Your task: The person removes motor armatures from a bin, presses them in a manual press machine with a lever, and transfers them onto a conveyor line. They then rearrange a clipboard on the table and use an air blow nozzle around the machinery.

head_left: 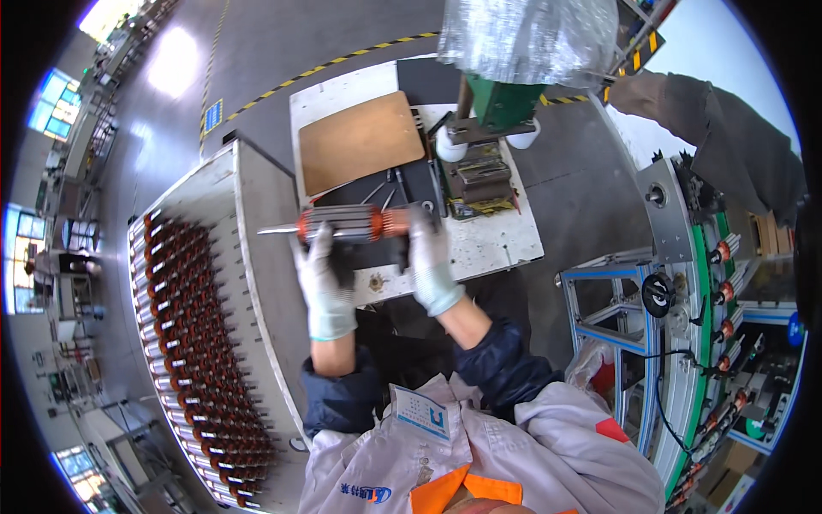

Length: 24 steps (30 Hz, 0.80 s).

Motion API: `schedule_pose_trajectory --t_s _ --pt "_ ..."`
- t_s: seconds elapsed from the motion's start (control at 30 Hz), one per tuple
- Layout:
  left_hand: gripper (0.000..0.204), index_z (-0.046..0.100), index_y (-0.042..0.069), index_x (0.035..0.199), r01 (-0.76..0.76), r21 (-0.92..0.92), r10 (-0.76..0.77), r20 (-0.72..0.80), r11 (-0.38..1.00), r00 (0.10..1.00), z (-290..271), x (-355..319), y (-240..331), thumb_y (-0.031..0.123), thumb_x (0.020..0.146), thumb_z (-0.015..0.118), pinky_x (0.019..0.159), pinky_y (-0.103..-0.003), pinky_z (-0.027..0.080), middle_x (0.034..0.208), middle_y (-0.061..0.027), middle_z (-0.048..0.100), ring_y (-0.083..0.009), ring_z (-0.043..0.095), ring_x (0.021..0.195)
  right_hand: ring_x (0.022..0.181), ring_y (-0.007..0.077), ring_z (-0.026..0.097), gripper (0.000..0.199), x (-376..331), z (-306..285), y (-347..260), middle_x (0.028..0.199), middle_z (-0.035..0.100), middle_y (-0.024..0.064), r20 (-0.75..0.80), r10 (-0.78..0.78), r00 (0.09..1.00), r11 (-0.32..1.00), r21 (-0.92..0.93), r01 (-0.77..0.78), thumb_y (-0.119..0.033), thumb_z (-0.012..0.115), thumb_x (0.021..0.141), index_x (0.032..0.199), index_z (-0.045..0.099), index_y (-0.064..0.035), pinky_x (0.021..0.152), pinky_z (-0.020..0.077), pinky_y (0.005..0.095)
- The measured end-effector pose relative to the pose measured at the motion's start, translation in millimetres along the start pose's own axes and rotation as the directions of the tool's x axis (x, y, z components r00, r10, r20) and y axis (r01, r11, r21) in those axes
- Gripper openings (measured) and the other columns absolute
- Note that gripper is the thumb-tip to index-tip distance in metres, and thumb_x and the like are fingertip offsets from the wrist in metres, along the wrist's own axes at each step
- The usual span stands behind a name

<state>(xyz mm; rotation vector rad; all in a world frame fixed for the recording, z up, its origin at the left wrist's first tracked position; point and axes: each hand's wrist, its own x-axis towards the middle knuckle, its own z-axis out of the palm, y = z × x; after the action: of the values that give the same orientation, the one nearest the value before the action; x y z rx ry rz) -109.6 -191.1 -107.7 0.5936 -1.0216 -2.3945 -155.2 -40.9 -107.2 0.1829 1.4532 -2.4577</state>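
Observation:
A motor armature (353,223) with a steel shaft, a ribbed grey core and orange-red ends is held level above the near edge of the white worktable (505,257). My left hand (328,283), in a white glove, closes round its left part from below, and the bare shaft sticks out beyond the fingers. Gripping the copper-coloured right end is my right hand (431,261), gloved too; its fingers partly cover that end. Behind the armature, a brown board (360,141) and several slim tools (401,185) lie on a dark mat.
A green press (505,104) wrapped in clear plastic stands at the table's far side, above a metal block (481,182). To the left, a large rack (248,257) holds many armatures. A conveyor (709,283) carries armatures at right. Another person's arm (711,128) reaches in from the upper right.

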Motion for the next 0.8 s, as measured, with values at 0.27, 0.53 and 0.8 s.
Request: schedule_pose_trajectory --t_s 0.27,0.53,0.8 --pt "0.012 0.061 0.001 0.107 0.424 -0.094 -0.420 0.063 0.901 0.905 80.7 49.5 -168.0 0.005 0.095 0.062 0.076 -0.037 0.061 0.102 -0.0130 0.069 -0.0240 0.070 0.086 0.034 0.0084 0.033 0.030 123.2 -167.6 -85.5 0.050 0.041 -0.0038 -0.410 0.066 0.910 0.970 -0.188 -0.155 -0.038 0.049 0.097 0.083 0.056 -0.0121 0.032 0.0241 0.0273" --pt "0.012 0.060 0.001 0.099 0.424 0.087 -0.407 -0.159 0.902 0.899 119.5 87.8 -207.6 0.006 0.090 0.067 0.058 -0.029 0.054 0.092 -0.0091 0.068 -0.0179 0.067 0.072 0.042 0.0106 0.043 0.032 198.9 -217.7 -93.9 0.059 0.051 0.0000 -0.306 0.167 0.937 0.929 -0.269 -0.253 -0.034 0.045 0.099 0.089 0.061 -0.0086 0.038 0.0333 0.0292" --pt "0.015 0.061 0.004 0.102 0.440 0.234 -0.416 -0.145 0.867 0.898 110.5 86.7 -218.3 0.018 0.096 0.062 0.061 -0.033 0.053 0.093 -0.0081 0.070 -0.0200 0.069 0.079 0.059 0.0175 0.059 0.038 143.8 -205.3 -286.8 0.079 0.067 0.0115 -0.013 -0.087 0.996 0.459 -0.888 0.028 -0.033 0.057 0.096 0.105 0.062 0.0033 0.056 0.0495 0.0328"
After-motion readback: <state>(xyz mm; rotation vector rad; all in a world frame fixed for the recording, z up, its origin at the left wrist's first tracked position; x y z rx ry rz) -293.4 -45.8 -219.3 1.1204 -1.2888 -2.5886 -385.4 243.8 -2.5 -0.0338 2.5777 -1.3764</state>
